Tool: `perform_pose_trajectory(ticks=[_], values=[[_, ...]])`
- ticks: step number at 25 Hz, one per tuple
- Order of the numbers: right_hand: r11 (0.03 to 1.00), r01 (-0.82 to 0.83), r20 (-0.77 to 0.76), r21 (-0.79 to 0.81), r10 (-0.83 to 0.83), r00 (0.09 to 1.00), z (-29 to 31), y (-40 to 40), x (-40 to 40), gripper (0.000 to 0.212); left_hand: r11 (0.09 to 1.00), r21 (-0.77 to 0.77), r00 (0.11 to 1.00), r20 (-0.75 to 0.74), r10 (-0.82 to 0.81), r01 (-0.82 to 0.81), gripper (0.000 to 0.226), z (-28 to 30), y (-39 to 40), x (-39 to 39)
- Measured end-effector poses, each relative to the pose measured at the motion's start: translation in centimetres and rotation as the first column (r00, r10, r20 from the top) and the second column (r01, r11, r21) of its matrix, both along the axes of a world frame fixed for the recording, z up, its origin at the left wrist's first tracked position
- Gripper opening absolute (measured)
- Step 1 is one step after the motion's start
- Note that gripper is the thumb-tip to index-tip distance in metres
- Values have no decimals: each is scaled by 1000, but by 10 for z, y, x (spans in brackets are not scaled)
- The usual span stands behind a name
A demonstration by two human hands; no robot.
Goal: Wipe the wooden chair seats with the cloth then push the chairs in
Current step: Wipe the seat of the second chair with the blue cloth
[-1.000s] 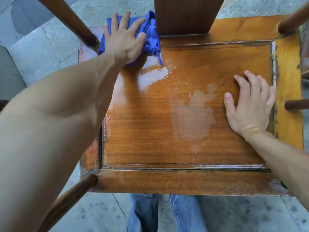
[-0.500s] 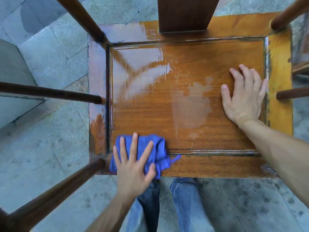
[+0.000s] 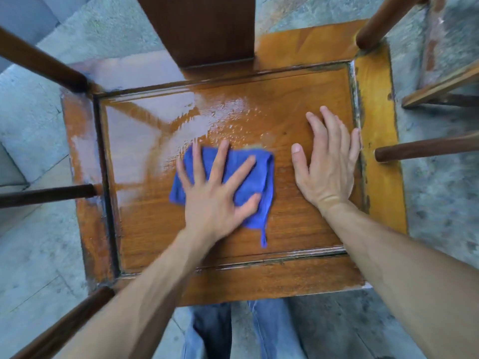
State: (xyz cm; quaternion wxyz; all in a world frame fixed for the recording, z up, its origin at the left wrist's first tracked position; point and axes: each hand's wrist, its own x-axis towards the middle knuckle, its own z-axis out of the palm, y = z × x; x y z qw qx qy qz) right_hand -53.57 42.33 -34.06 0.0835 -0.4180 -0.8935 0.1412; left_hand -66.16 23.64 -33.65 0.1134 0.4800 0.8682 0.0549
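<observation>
The wooden chair seat (image 3: 290, 237) fills the middle of the head view, seen from straight above; its left half shines wet. A blue cloth (image 3: 248, 177) lies near the seat's centre. My left hand (image 3: 215, 193) presses flat on the cloth with fingers spread. My right hand (image 3: 326, 167) rests flat on the bare wood at the seat's right side, just beside the cloth. The dark chair back slat (image 3: 199, 29) rises at the top centre.
Round dark armrest rails and posts (image 3: 44, 195) frame the seat on the left, and others (image 3: 425, 149) on the right. Part of another wooden piece (image 3: 440, 84) stands at the upper right. Grey stone floor (image 3: 31, 125) surrounds the chair. My jeans (image 3: 215, 330) show below the seat's front edge.
My left hand swept the cloth from the far left corner down to the front left edge, then up and right to the seat's centre. The right hand stayed flat on the right side.
</observation>
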Motion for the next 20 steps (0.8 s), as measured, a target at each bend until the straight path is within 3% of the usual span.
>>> perform_pose_trajectory(ticks=[5,11,14,17,20], values=[[999,24,-102,31,-21,995,-5,2,3,65,973,-8,966,-117,-229,230,65,-9,176,-40],[998,51,-135,29,-47,990,-6,7,0,69,973,-107,979,34,-200,202,66,4,289,-53],[996,77,-233,42,-65,970,-8,11,5,70,939,-115,946,31,-324,325,64,5,261,-56],[998,57,-284,34,-45,958,-5,9,6,70,914,-31,915,11,-404,404,67,0,156,-49],[999,39,-157,-27,-43,987,-6,10,6,62,979,-6,978,39,-205,205,72,2,10,-20]])
